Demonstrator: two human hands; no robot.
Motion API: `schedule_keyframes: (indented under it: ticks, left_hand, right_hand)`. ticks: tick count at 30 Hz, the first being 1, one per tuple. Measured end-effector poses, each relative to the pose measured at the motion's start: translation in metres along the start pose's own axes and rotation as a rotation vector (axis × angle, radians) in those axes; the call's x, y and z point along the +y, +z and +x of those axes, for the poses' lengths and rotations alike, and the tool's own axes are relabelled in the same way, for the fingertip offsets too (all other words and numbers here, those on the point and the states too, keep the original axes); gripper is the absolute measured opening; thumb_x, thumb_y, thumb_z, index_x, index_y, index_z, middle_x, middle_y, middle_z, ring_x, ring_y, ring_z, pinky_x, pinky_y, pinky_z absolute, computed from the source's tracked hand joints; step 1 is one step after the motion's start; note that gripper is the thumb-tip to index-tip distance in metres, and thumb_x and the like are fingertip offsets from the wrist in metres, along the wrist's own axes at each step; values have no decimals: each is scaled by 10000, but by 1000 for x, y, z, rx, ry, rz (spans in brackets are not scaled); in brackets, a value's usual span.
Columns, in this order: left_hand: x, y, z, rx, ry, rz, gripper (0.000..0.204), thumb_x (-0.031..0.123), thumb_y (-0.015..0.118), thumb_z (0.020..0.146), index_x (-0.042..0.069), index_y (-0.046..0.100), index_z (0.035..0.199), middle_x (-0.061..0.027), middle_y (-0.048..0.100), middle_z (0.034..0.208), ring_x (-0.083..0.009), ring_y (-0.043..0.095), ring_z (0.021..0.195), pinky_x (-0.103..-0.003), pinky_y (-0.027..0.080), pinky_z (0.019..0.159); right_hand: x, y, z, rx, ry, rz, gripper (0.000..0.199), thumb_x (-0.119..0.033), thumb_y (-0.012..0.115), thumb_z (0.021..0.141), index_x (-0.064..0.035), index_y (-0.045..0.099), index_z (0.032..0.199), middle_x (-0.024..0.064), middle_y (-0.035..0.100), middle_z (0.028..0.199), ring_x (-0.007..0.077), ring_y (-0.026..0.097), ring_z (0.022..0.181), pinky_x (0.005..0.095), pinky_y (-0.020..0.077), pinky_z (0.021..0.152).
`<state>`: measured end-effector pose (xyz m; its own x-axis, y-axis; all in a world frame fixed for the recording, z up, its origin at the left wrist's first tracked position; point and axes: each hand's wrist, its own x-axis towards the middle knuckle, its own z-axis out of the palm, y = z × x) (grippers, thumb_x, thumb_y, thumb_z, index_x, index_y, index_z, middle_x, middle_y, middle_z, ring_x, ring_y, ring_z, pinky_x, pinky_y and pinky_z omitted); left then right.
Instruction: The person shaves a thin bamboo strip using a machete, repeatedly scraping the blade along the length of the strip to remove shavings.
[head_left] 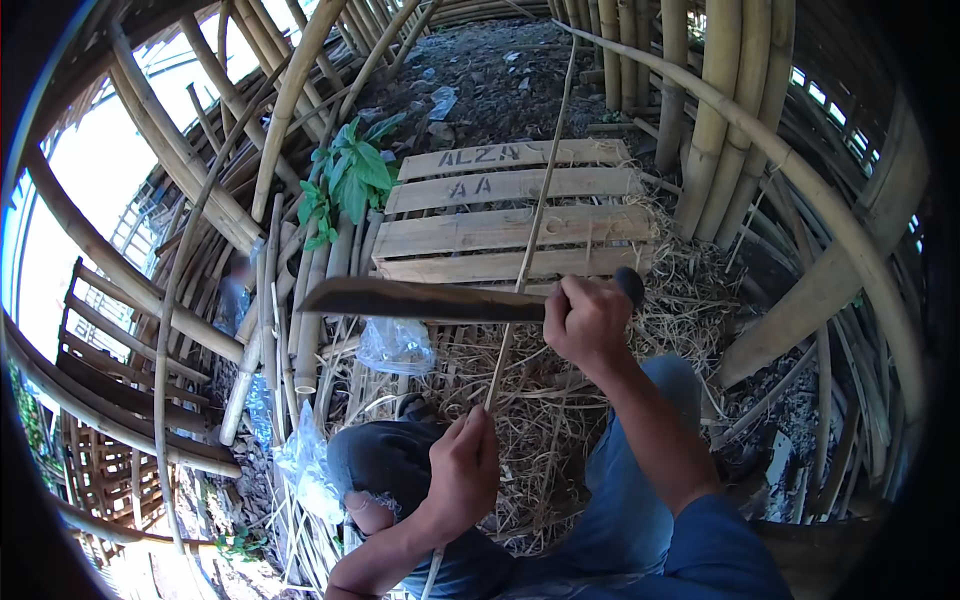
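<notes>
My right hand [590, 318] is closed round the dark handle of a machete [420, 300]. Its long blade points left, roughly level, and crosses over a thin bamboo strip [540, 205]; whether the two touch I cannot tell. My left hand [465, 465] grips that strip low down, above my left knee. From there the strip runs up and away past a slatted wooden crate [510, 228] toward the far ground, and its lower end passes under my left forearm.
Bamboo shavings [555, 410] cover the ground between my legs. A clear plastic bag [395, 345] lies left of them, another plastic bag [310, 465] by my knee. Green leaves [350, 178] grow beside the crate. Bamboo poles [735, 110] stand at right, and a long curved pole [800, 160] arches there.
</notes>
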<state>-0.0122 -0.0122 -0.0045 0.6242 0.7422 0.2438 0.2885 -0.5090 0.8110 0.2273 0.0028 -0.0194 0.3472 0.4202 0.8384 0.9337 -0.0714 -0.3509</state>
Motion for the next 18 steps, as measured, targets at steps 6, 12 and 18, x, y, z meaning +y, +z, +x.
schedule_keyframes:
  ticks: [6, 12, 18]
  left_hand:
    - [2, 3, -1, -32, 37, 54, 39, -44, 513, 878, -64, 525, 910, -180, 498, 667, -315, 508, 535, -374, 383, 482]
    - [4, 0, -7, 10, 63, 45, 19, -40, 515, 878, -58, 510, 873, -172, 490, 657, -310, 481, 514, -376, 369, 472]
    - [-1, 0, -4, -30, 36, 59, 15, -47, 521, 874, -60, 518, 880, -160, 475, 643, -278, 454, 496, -352, 364, 463]
  right_hand:
    - [9, 2, 0, -26, 131, 4, 187, -118, 578, 746, -70, 527, 573, 107, 548, 510, 278, 550, 430, 382, 417, 426]
    - [14, -1, 7, 38, -24, 13, 238, -105, 560, 766, -61, 477, 547, 112, 508, 479, 268, 527, 407, 361, 392, 417]
    - [6, 2, 1, 67, 84, -18, 224, -84, 545, 755, -60, 478, 542, 116, 499, 477, 271, 520, 402, 368, 402, 433]
